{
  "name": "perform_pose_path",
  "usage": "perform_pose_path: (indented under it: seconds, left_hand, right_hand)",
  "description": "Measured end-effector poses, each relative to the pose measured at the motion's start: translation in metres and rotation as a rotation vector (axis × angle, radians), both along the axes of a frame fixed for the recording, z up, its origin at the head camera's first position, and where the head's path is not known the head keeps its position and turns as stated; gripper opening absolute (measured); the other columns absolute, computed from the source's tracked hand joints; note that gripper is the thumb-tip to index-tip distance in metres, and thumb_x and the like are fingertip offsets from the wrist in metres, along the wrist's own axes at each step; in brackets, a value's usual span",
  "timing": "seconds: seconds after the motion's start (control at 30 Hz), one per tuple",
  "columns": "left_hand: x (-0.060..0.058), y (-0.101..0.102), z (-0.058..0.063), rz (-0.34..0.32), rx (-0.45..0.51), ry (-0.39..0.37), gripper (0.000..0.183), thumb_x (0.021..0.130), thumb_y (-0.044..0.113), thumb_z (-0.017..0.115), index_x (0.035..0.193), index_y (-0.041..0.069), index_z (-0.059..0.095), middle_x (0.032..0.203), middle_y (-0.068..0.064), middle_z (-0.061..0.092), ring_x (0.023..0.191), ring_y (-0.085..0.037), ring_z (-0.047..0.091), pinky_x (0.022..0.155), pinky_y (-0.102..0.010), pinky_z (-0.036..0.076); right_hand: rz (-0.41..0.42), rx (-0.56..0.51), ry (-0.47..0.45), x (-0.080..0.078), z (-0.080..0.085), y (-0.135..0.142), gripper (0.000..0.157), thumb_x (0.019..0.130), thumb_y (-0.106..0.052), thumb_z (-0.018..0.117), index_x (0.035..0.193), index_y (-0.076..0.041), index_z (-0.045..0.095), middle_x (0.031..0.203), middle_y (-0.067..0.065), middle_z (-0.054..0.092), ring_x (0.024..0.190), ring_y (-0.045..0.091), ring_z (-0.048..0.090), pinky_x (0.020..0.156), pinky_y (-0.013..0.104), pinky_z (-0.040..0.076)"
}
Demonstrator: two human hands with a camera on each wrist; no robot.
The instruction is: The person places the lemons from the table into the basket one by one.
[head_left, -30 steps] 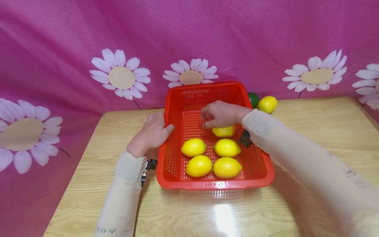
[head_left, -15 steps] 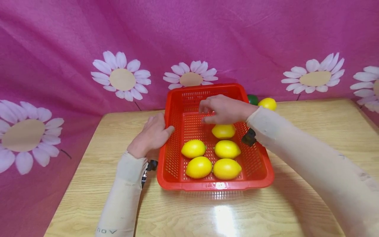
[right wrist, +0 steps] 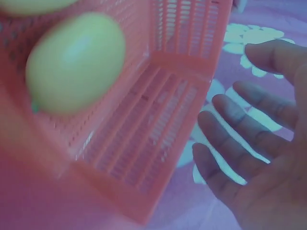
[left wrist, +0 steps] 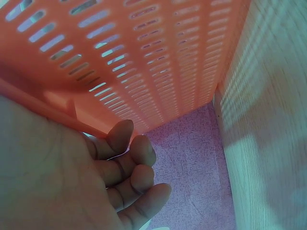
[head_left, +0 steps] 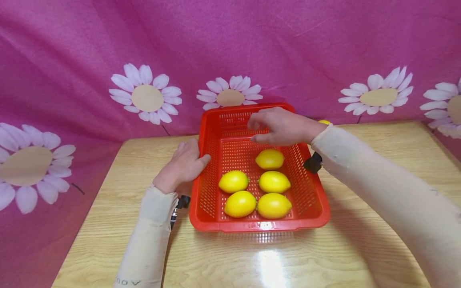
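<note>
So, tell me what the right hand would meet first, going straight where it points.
Probably the basket's left wall, near the far end, though height is unclear and the right hand may pass above.

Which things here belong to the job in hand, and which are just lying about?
In the job, apparently:
red basket
five lemons inside
left hand, holding the basket
right hand, over the basket

Just around it:
wooden table
flowered cloth
yellow object outside, mostly hidden; role unclear

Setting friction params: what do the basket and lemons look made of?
Basket: likely molded plastic, semi-gloss; uniform red, regular slots, a bright glint in front. Lemons: smooth, satin skin; similar shapes hint at plastic or foam imitations, but real fruit can't be excluded.
</note>
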State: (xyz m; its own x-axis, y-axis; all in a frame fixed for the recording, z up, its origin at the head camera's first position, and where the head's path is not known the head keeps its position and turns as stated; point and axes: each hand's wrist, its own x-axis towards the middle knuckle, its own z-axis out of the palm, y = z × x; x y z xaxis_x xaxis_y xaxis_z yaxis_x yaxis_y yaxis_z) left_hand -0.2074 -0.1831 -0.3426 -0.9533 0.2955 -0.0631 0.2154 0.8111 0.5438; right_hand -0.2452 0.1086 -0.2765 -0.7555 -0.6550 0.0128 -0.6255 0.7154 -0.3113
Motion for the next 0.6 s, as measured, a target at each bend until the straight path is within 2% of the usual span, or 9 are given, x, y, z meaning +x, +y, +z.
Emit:
perform_pose_path:
  seconds: [0.2, 0.4, 0.6]
  left_hand:
    - [0.001, 0.0, 0.001, -0.013, 0.008, 0.001, 0.028, 0.098, 0.025, 0.054, 0.124, 0.012, 0.056, 0.106, -0.006, 0.06, 0.096, -0.023, 0.057, 0.075, -0.033, 0.049]
    - [0.001, 0.0, 0.001, -0.017, 0.008, 0.0, 0.028, 0.099, 0.026, 0.054, 0.123, 0.013, 0.057, 0.109, -0.006, 0.059, 0.104, -0.023, 0.051, 0.082, -0.036, 0.041]
    - [0.003, 0.001, 0.001, -0.015, 0.005, -0.012, 0.033, 0.099, 0.027, 0.054, 0.128, 0.012, 0.055, 0.113, -0.007, 0.056, 0.109, -0.023, 0.048, 0.086, -0.038, 0.038]
  right_hand:
    - [-0.024, -0.011, 0.017, 0.002, 0.004, 0.013, 0.031, 0.092, -0.026, 0.073, 0.119, -0.011, 0.069, 0.115, 0.008, 0.073, 0.11, 0.027, 0.066, 0.103, 0.046, 0.051]
    - [-0.046, -0.017, 0.025, 0.005, 0.008, 0.027, 0.03, 0.093, -0.025, 0.073, 0.118, -0.01, 0.069, 0.115, 0.009, 0.073, 0.109, 0.029, 0.067, 0.103, 0.048, 0.052]
    - [-0.059, -0.021, 0.056, 0.007, 0.008, 0.041, 0.027, 0.094, -0.023, 0.072, 0.117, -0.009, 0.07, 0.114, 0.009, 0.073, 0.107, 0.029, 0.067, 0.102, 0.049, 0.052]
